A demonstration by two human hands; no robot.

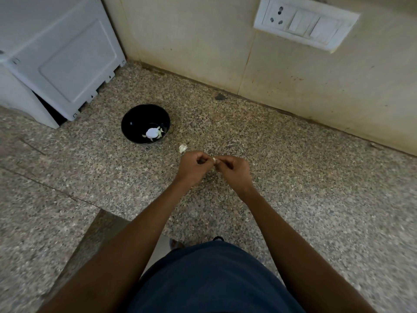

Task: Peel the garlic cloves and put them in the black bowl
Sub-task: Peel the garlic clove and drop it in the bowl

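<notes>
A black bowl (144, 123) stands on the speckled stone counter, left of my hands, with a few pale peeled cloves (155, 133) lying in its bottom. My left hand (194, 168) and my right hand (234, 171) meet above the counter, fingers curled, and together pinch one small pale garlic clove (214, 159) between their fingertips. Most of that clove is hidden by the fingers. A loose piece of garlic or skin (182, 148) lies on the counter just beyond my left hand, between it and the bowl.
A white appliance (56, 57) stands at the back left, close to the bowl. A beige wall with a white socket and switch plate (304, 23) runs along the back. The counter's front edge (94, 224) drops off at the lower left.
</notes>
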